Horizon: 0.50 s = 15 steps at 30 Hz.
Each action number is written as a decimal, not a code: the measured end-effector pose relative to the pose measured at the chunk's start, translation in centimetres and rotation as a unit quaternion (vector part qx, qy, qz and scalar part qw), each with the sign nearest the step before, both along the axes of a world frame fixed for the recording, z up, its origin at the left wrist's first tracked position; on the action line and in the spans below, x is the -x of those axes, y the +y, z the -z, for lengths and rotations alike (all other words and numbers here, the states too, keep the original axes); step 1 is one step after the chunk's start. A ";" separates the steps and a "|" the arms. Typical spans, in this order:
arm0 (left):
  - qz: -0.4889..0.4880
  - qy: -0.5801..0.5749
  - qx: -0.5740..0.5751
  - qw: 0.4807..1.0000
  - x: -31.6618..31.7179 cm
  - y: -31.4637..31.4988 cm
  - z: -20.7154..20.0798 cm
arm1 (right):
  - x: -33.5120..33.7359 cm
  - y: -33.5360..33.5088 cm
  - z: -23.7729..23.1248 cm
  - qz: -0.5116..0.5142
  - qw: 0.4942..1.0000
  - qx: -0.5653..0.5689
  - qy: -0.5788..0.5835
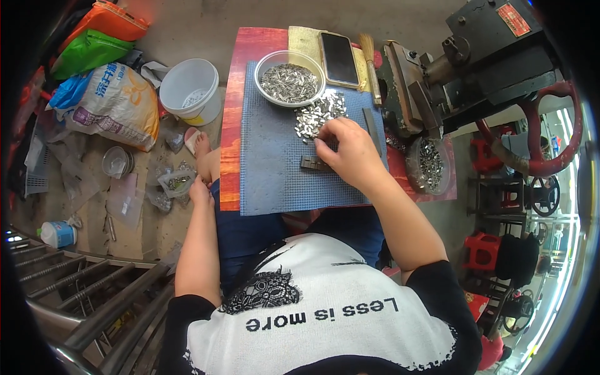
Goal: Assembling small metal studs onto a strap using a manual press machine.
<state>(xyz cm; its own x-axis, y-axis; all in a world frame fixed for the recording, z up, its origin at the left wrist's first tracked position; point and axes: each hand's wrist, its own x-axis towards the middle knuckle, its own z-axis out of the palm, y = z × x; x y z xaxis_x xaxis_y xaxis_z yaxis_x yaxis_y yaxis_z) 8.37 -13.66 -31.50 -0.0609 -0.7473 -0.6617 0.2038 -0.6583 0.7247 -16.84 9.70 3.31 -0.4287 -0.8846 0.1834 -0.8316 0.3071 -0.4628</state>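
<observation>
Looking mid-batch: left hand down by the leg, grip can't tell. Bowl on the table well stocked with slim metal pins; dark block and loose pile beyond it, pile probably left to do. Right hand curled at the block, thumb near forefinger, any pinch hidden. Lettering: sack bold, shirt clear, red machine plate too small.

Around you spreads a bare, grey-brown floor. Metal bars stand at your lower left — and off to your right, a red stool sits near bright white light.
</observation>
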 end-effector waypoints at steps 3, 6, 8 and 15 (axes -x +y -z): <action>-0.017 -0.011 -0.004 1.000 -0.1 0.2 -0.7 | -0.8 0.5 -1.2 0.040 0.993 0.018 -0.112; -0.025 0.022 -0.008 0.999 -0.6 -0.1 -0.3 | -1.7 0.7 -1.5 0.038 0.983 0.056 -0.170; 0.004 0.025 -0.018 1.000 -0.8 -0.1 -0.4 | -2.2 0.7 -1.0 0.020 0.981 0.070 -0.177; -0.009 -0.020 -0.026 0.999 -3.3 0.5 -3.7 | -2.1 0.9 0.3 -0.062 0.992 0.101 -0.043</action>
